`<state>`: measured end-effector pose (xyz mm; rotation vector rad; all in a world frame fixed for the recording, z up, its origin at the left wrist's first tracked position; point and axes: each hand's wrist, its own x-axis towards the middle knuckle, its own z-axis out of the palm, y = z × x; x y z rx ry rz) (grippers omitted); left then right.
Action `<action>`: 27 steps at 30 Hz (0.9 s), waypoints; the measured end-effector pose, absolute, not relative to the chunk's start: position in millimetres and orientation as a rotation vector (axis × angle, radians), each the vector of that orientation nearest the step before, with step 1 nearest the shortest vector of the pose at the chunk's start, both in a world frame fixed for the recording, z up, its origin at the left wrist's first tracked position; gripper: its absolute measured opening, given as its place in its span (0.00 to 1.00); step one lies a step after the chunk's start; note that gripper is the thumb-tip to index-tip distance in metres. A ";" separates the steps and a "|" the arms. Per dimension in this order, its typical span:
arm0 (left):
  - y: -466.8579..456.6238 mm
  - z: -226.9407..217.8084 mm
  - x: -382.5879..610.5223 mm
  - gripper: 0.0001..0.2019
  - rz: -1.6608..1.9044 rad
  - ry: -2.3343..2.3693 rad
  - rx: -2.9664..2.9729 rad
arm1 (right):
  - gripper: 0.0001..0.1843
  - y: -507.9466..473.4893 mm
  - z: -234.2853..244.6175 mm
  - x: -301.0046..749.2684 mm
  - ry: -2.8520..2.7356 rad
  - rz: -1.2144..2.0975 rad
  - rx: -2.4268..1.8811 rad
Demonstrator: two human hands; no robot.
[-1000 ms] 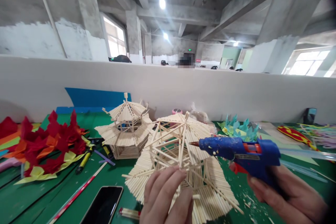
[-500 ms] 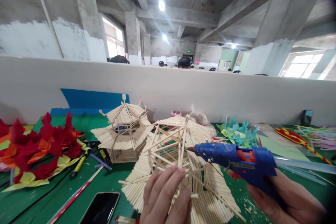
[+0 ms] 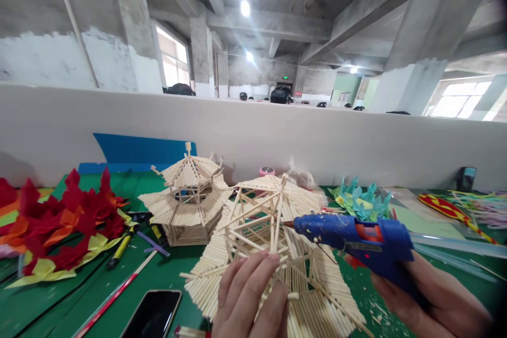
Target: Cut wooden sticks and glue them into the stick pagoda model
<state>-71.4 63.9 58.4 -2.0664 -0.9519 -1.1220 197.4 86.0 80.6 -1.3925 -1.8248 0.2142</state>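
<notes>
Stick roof frame [image 3: 273,253], built of thin wooden sticks, tipped up on the green table mat [image 3: 166,269] at centre foreground, open lattice side facing the camera, radial spokes meeting at a hub near its top. Left hand [image 3: 251,298] at the frame's lower front, fingers spread over the lattice and touching the sticks, thumb side low against the skirt of sticks; grip loose and part open, steadying rather than clenched. Right hand [image 3: 428,301] to the right of the frame, closed around the handle of a blue hot glue gun [image 3: 356,240]; gun held level, copper nozzle pointing left and sitting at the frame's right edge, against or just short of a spoke: contact not discernible. Clear glue stick [image 3: 455,247] projecting from the gun's rear, away from the frame. Finished stick pavilion [image 3: 188,198] standing upright just behind and left of the frame, close to it. Red and yellow paper flowers [image 3: 59,227] well left of the frame. Yellow-handled tool [image 3: 119,251] and red-and-white rod [image 3: 114,296] lying between flowers and frame. Dark phone [image 3: 152,314] flat on the mat, left of the frame's lower edge. Teal paper flowers [image 3: 362,200] behind the gun, right of the frame. Pale partition wall [image 3: 356,142] running behind the frame.
</notes>
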 end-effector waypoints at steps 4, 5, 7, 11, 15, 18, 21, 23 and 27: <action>61.4 56.8 -69.9 0.10 -1.136 -0.972 -2.075 | 0.21 86.0 90.7 190.9 -1.911 0.263 -1.386; 61.2 56.5 -69.8 0.11 -1.135 -0.973 -2.075 | 0.21 84.7 91.8 190.0 -1.932 0.268 -1.389; 61.6 55.9 -70.1 0.11 -1.131 -0.974 -2.064 | 0.22 83.2 89.5 192.2 -1.930 0.257 -1.411; 63.6 55.1 -70.6 0.11 -1.127 -0.961 -2.060 | 0.25 90.6 71.8 210.7 -1.905 0.186 -1.390; 64.3 54.5 -70.4 0.11 -1.140 -0.969 -2.059 | 0.23 99.3 68.4 217.4 -1.949 0.135 -1.363; 64.2 54.0 -71.0 0.12 -1.129 -0.961 -2.068 | 0.16 99.4 81.6 206.4 -2.036 0.154 -1.312; 63.7 53.0 -71.3 0.13 -1.134 -0.954 -2.067 | 0.13 95.0 96.0 192.2 -2.081 0.178 -1.295; 63.4 52.3 -70.7 0.13 -1.146 -0.953 -2.063 | 0.14 90.3 101.8 184.3 -2.043 0.153 -1.297; 63.6 52.4 -69.2 0.13 -1.141 -0.959 -2.076 | 0.14 79.9 104.3 174.9 -1.976 0.105 -1.333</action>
